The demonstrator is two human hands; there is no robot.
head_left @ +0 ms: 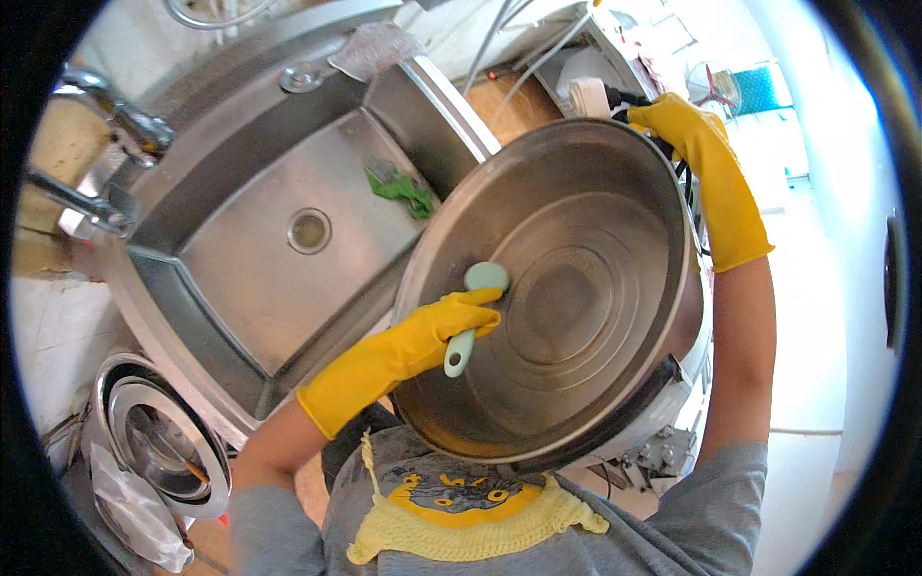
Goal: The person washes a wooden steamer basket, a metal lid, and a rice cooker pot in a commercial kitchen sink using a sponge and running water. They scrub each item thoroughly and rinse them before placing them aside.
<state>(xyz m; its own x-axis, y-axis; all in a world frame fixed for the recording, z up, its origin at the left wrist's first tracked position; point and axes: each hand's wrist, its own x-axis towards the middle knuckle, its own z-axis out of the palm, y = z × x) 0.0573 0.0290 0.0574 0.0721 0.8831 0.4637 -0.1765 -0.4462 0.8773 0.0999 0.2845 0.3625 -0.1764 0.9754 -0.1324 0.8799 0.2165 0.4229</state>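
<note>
My left hand (pixel 468 317), in a yellow rubber glove, grips the handle of a pale green scrub brush (pixel 487 276). The brush head is against or just above the inner wall of a large, round metal pan (pixel 619 237); I cannot tell which. That pan is tilted up before me, its wide opening turned towards the sink. At its far right rim is my right hand (pixel 673 122), gloved in the same yellow, closed around the pan's edge or handle there. The fingers of the right hand are partly hidden behind the rim.
On the left is a stainless steel sink (pixel 245 288) with a round drain (pixel 310 231) and a green cloth or scrubber (pixel 400 189). A chrome faucet (pixel 137 126) stands at its edge. Nested metal bowls (pixel 155 432) and a plastic bag (pixel 137 511) lie lower left.
</note>
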